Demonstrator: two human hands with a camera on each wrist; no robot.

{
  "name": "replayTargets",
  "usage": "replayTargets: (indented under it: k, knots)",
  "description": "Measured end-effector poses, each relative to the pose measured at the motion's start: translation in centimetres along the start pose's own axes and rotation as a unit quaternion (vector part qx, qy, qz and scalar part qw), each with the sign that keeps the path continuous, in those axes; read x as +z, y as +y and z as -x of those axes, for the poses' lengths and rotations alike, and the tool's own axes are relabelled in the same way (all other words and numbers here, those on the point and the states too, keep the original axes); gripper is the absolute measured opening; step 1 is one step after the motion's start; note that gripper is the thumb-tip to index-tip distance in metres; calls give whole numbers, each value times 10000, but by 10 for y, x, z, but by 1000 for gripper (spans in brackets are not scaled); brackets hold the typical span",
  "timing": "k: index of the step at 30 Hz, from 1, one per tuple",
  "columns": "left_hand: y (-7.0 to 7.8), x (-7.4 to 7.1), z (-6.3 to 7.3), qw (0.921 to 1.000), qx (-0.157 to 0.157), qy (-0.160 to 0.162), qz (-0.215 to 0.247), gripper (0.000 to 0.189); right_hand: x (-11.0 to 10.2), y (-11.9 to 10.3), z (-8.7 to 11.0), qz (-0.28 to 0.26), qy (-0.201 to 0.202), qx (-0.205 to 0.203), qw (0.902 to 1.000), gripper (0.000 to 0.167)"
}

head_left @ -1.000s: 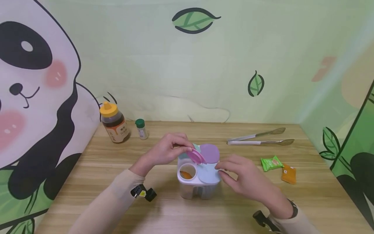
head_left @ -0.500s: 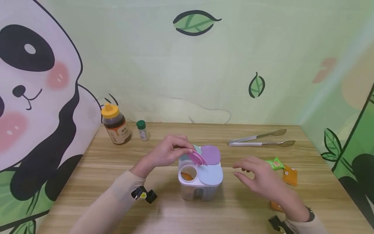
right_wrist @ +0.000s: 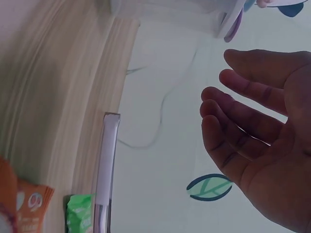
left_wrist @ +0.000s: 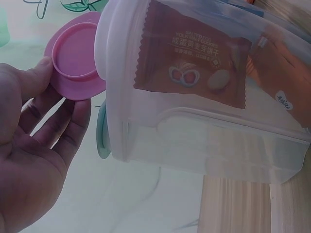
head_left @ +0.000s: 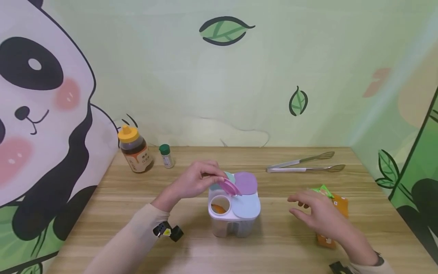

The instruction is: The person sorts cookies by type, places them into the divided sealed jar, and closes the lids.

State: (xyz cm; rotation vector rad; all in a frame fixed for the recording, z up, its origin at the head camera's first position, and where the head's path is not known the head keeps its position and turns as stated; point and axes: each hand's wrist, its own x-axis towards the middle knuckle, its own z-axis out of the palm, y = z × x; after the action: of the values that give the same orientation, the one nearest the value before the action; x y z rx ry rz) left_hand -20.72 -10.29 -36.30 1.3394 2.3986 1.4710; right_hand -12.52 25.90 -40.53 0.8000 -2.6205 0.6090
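My left hand [head_left: 196,179] pinches the pink lid [head_left: 230,187] of a clear storage box [head_left: 234,227], holding it tilted up beside its round opening [head_left: 220,205]. The box's white top also carries teal, purple [head_left: 246,183] and light blue [head_left: 246,206] lids, all lying flat. Through the clear wall in the left wrist view, a brown cookie packet [left_wrist: 192,58] and an orange packet [left_wrist: 284,73] show inside. My right hand [head_left: 318,211] hovers above the table right of the box, fingers loosely bent and holding nothing, near a green packet [head_left: 323,191] and orange packets [head_left: 340,204], which it partly covers.
A honey bottle [head_left: 136,152] with a yellow cap and a small green-capped shaker [head_left: 166,156] stand at the back left. Metal tongs [head_left: 304,163] with white handles lie at the back right. A printed wall stands behind the wooden table [head_left: 191,251].
My right hand has left the light blue lid and moved right, over to the packets. An orange packet near the wrist has come into sight. The left hand stays on the pink lid.
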Motion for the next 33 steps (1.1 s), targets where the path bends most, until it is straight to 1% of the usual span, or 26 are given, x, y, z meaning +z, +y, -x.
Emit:
replayTargets:
  k: [4, 9, 17, 23, 29, 33]
  knots:
    - [-1, 2, 0, 10000, 16, 22, 18, 11, -2, 7, 7, -20, -293, 211, 9993, 24]
    - [-1, 3, 1, 10000, 56, 33, -22, 11, -4, 12, 15, -78, -622, 640, 9960, 23]
    - [-3, 4, 2, 10000, 33, 5, -18, 11, -5, 19, 23, -149, -896, 1078, 9900, 25]
    - [-2, 4, 1, 10000, 56, 24, -1, 11, -2, 29, 29, -203, -1094, 1278, 9855, 24]
    - [-2, 1, 0, 9999, 88, 45, -25, 11, 0, 36, 35, -143, -1164, 1371, 9836, 26]
    - [-2, 1, 0, 9999, 123, 40, -36, 11, -1, 41, 39, -149, -1344, 1571, 9783, 31]
